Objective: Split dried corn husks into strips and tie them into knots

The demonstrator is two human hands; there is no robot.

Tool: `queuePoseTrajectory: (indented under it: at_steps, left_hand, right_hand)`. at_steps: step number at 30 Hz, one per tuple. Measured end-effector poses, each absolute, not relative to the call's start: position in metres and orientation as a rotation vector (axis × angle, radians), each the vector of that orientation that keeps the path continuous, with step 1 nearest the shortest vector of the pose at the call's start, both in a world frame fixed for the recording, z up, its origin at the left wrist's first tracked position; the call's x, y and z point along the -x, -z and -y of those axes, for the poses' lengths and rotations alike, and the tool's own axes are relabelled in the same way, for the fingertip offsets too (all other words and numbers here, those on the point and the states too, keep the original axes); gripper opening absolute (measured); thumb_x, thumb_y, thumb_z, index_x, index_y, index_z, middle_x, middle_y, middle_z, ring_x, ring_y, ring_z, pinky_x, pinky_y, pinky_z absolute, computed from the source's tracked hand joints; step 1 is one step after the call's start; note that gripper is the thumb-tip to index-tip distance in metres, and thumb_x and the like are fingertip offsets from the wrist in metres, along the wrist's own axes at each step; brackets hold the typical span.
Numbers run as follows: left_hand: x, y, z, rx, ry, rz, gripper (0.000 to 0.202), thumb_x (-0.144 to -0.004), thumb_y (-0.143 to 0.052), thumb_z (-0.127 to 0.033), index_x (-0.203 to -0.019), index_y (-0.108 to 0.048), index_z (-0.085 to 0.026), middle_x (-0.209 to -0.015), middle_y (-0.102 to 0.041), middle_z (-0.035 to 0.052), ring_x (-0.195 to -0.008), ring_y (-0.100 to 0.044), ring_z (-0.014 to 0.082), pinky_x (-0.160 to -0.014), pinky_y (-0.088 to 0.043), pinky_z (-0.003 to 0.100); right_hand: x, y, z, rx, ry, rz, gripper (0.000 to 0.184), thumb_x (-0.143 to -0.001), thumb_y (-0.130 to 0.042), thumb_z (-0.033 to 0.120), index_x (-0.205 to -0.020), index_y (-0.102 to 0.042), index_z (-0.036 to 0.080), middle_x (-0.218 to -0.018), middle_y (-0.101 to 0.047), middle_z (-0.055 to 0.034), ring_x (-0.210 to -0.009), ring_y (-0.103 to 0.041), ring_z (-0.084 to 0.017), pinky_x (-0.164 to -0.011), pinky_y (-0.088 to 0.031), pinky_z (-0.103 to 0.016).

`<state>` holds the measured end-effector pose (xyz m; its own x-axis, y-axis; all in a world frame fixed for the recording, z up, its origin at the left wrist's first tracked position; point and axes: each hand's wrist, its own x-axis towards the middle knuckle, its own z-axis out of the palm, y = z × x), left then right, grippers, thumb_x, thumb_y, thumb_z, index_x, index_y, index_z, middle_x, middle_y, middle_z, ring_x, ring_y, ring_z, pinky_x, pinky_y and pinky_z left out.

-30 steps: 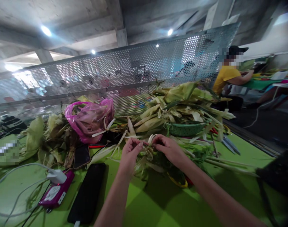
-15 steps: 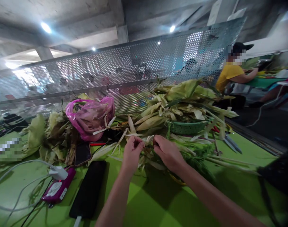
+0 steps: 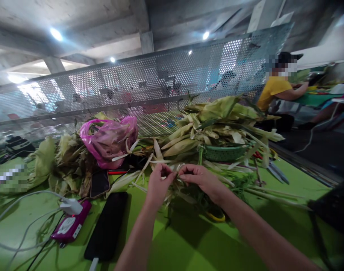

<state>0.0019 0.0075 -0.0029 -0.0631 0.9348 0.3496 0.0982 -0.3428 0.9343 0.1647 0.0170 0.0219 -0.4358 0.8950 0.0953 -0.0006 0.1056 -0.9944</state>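
On the green table (image 3: 172, 250) I see a black phone (image 3: 106, 226), left of the left hand (image 3: 159, 184), whose thumb and finger are pinched together on pale husk strips (image 3: 179, 168); these are between both hands, and the right hand (image 3: 201, 181) also pinches them; beyond it stands a green basket (image 3: 225, 153)

I get straw-yellow and pale green husks (image 3: 183, 146) through my feed, against a lime-green worktop (image 3: 174, 248). I also make out a pink bag (image 3: 109, 141), a speckled green basket (image 3: 225, 153), a magenta power strip (image 3: 73, 227), a black phone (image 3: 106, 226) and a grey, hole-dotted panel (image 3: 160, 75).
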Motion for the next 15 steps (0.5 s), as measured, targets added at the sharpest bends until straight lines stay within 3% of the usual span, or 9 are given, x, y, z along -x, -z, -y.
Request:
queuePoseTrajectory:
  at_steps: [6,15]
  left_hand:
    - [-0.006,-0.002,-0.002,-1.475,-1.421,-1.109,0.005,-0.074,-0.061,-0.016,-0.077,-0.058,-0.016,-0.072,-0.059,0.0001,-0.069,-0.053,0.0122,-0.067,-0.041,0.024]
    - [-0.012,0.01,-0.005,-1.656,-1.482,-1.207,0.009,-0.072,-0.06,-0.013,-0.08,-0.064,-0.016,-0.076,-0.066,0.0024,-0.072,-0.057,0.0141,-0.07,-0.044,0.026]
  right_hand:
    - [-0.165,-0.025,-0.013,0.871,-1.518,1.449,0.012,-0.072,-0.068,0.028,-0.071,-0.062,0.018,-0.066,-0.051,0.0037,-0.06,-0.04,-0.01,-0.056,-0.029,-0.024]
    - [-0.162,-0.027,-0.009,0.876,-1.555,1.366,0.016,-0.07,-0.071,0.029,-0.067,-0.061,0.017,-0.062,-0.049,0.004,-0.057,-0.037,-0.009,-0.052,-0.025,-0.024]
